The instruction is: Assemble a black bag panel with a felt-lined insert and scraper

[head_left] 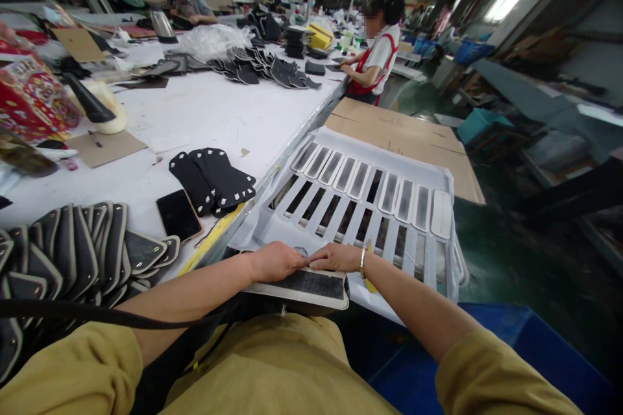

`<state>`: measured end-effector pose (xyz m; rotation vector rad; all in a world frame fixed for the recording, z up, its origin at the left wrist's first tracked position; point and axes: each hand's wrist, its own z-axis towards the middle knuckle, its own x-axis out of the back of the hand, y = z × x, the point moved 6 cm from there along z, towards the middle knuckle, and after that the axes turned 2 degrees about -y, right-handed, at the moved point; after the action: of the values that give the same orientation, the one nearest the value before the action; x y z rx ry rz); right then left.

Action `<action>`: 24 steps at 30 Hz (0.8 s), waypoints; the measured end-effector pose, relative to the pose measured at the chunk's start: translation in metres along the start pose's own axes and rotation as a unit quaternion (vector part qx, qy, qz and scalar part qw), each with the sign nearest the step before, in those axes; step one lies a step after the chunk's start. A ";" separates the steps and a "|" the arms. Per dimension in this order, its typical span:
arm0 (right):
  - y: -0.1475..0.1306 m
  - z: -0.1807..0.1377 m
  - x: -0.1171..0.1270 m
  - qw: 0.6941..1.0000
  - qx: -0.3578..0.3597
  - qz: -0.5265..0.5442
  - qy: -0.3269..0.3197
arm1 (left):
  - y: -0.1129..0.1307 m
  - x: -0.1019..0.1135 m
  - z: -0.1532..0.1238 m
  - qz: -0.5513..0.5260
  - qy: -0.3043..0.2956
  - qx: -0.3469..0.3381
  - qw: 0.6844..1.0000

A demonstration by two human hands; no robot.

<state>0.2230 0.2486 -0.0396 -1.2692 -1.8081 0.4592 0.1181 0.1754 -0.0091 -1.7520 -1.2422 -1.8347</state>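
My left hand (275,261) and my right hand (337,257) meet fingertip to fingertip over the far edge of a flat piece with a white rim and black middle (311,286), which lies on my lap. Both hands press down on it with fingers together. Just beyond them stands a grey slotted tray (440,178) with several white-rimmed strips laid across its slats. A bracelet circles my right wrist.
A long white worktable (204,110) runs on the left with fanned black pieces (73,253), a black phone (178,214), a small stack of black cut parts (214,180) and a red box (29,97). A seated person in a red apron (374,55) works farther along. Cardboard sheets (403,136) lie behind the tray.
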 end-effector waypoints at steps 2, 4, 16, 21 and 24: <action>-0.002 0.003 -0.001 1.000 0.009 0.001 -0.002 | -0.001 0.002 0.000 -0.019 0.003 0.009 1.000; -0.003 0.003 -0.001 1.000 0.014 0.004 -0.004 | -0.008 0.007 -0.003 -0.070 0.009 0.016 0.997; 0.008 0.009 0.000 1.000 0.011 0.025 -0.016 | -0.056 0.016 -0.043 -0.225 0.026 0.065 0.972; 0.008 0.010 -0.001 0.999 0.005 0.033 -0.023 | -0.044 0.014 -0.039 -0.140 0.041 0.021 0.989; 0.008 0.010 -0.001 0.999 -0.001 0.035 -0.024 | -0.045 0.014 -0.039 -0.129 0.047 0.015 0.990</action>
<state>0.2199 0.2525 -0.0512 -1.3367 -1.8073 0.5312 0.0567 0.1763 -0.0074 -1.5286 -1.5104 -1.9993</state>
